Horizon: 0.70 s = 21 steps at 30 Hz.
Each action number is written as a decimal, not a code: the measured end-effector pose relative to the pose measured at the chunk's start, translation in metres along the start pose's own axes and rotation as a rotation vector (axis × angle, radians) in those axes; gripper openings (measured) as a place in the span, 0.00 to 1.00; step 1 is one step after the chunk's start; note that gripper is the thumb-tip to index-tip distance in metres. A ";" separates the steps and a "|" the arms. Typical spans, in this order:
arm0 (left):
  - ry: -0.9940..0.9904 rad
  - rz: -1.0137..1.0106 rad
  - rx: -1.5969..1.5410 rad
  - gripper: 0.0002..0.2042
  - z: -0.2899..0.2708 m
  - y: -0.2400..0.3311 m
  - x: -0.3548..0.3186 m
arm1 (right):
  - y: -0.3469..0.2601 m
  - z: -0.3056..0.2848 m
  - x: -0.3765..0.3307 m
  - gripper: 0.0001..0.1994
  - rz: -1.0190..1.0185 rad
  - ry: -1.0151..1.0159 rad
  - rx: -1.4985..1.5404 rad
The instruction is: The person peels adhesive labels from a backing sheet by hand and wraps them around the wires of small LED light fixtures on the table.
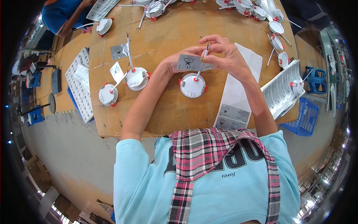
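Observation:
In front of me a round white downlight with red-tipped spring clips lies on the table. Its white cable stands up between my hands, coloured wire ends at the top. A silver printed label is at the cable like a flag. My left hand is closed on the label's left side, its fingertips partly hidden behind it. With thumb and fingers my right hand pinches the label where it meets the cable. Left of these, two more downlights have labels on their cables.
A white label sheet lies beside my right forearm, and a stack of label sheets at the right edge carries another downlight. Several downlights crowd the far side. A perforated white tray is at the left, a blue crate at the right. Other people sit beyond.

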<state>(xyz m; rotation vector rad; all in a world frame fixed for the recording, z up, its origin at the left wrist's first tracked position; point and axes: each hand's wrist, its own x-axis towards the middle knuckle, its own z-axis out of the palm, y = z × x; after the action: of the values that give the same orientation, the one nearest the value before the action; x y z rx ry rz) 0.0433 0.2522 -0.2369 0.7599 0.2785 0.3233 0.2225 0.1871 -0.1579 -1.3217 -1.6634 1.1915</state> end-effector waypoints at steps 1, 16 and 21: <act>-0.002 -0.003 0.000 0.22 0.001 -0.001 0.002 | 0.000 0.000 -0.001 0.10 0.002 0.003 0.000; 0.408 0.073 0.287 0.10 0.008 0.018 -0.028 | 0.013 0.010 -0.010 0.13 -0.037 0.158 0.004; 0.449 0.177 0.265 0.08 0.015 0.017 -0.035 | 0.016 0.020 -0.012 0.08 0.014 0.203 0.329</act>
<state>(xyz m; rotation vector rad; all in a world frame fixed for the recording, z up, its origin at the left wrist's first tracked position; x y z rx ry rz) 0.0138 0.2410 -0.2101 0.9714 0.6891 0.6353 0.2123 0.1715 -0.1795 -1.2035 -1.2551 1.2326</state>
